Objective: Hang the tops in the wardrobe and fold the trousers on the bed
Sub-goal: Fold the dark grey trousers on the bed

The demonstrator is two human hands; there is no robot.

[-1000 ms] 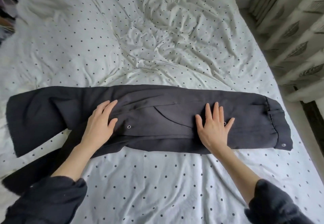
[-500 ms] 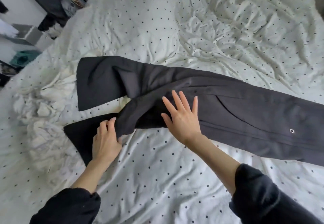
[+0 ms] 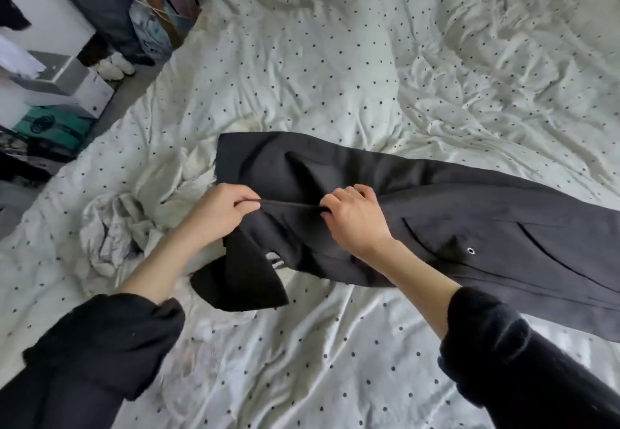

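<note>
Long black woven trousers point(image 3: 436, 227) w/ a slant pocket and a metal eyelet lie on the crumpled white dotted bed sheet point(image 3: 335, 76). Long axis runs approx 10 to 4 o'clock; leg ends at 10, one hem drooped toward 7. Left hand point(image 3: 219, 215) and right hand point(image 3: 355, 220), each grip closed, pinch one taut fabric edge between them.

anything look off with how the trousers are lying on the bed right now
Yes. The black trousers are not flat: both hands, left hand and right hand, pinch a raised edge of the near leg, whose end splays out crooked below the other leg. The dotted sheet is rumpled too.
</note>
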